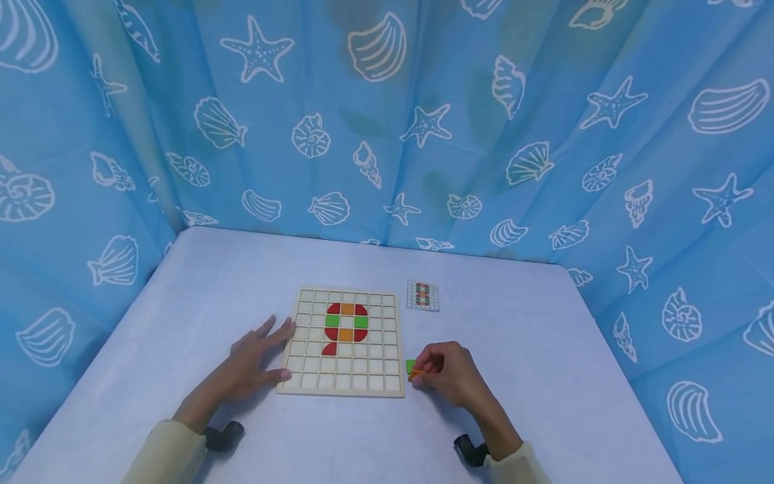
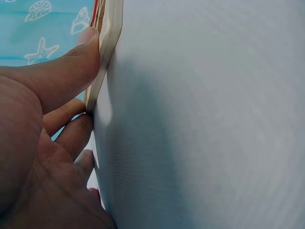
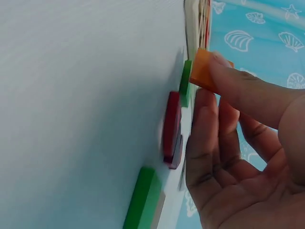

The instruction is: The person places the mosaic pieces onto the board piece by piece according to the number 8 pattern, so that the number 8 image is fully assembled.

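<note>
A square wooden grid board [image 1: 302, 366] lies on the white table. Red, orange and green tiles form a ring on it around one bare cell, and a single red tile [image 1: 329, 349] sits just below the ring's lower left. My left hand [image 1: 248, 366] is spread along the board's left side, its thumb [image 2: 78, 62] on the front corner and fingertips at the edge. Beside the board's right edge, my right hand [image 1: 450, 373] pinches an orange tile [image 3: 202, 69] between thumb and fingers. Close by lie a green tile [image 1: 410, 365] and, in the right wrist view, red tiles [image 3: 170, 126].
A small printed card [image 1: 422, 296] with a coloured grid pattern lies beyond the board, to its right. Another green piece [image 3: 143, 195] is nearest in the right wrist view. A blue seashell curtain [image 1: 387, 181] hangs around the table's back and sides.
</note>
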Demonstrator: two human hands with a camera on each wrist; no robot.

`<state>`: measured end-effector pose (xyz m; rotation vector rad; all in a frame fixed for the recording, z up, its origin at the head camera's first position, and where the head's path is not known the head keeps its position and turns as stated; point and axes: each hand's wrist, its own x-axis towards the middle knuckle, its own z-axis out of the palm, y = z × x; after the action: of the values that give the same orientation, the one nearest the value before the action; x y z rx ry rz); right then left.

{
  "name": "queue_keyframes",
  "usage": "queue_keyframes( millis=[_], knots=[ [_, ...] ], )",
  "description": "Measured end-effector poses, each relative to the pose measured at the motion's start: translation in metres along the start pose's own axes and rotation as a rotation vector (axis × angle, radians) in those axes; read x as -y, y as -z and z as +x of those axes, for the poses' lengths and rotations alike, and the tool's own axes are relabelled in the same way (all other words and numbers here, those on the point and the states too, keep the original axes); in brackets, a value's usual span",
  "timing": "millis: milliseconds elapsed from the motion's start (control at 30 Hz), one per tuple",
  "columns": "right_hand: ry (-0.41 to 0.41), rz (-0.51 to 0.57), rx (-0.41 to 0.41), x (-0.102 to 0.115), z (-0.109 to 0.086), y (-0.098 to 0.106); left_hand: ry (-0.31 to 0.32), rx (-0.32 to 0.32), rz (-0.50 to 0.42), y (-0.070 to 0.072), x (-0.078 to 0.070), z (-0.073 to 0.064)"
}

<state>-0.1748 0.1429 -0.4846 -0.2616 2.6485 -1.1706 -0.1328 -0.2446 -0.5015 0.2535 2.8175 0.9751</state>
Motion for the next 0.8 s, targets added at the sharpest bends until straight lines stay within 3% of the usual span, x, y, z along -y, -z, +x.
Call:
queue_keyframes(
  millis=[267, 800],
  knots=[
    [0.048, 0.057, -0.023, 0.014, 0.009, -0.008, 0.002, 0.0, -0.006, 0.0, 0.001, 0.001],
    [0.116, 0.074, -0.044, 0.06, 0.038, -0.053, -0.007, -0.017, -0.013, -0.002, 0.003, 0.001]
  ],
)
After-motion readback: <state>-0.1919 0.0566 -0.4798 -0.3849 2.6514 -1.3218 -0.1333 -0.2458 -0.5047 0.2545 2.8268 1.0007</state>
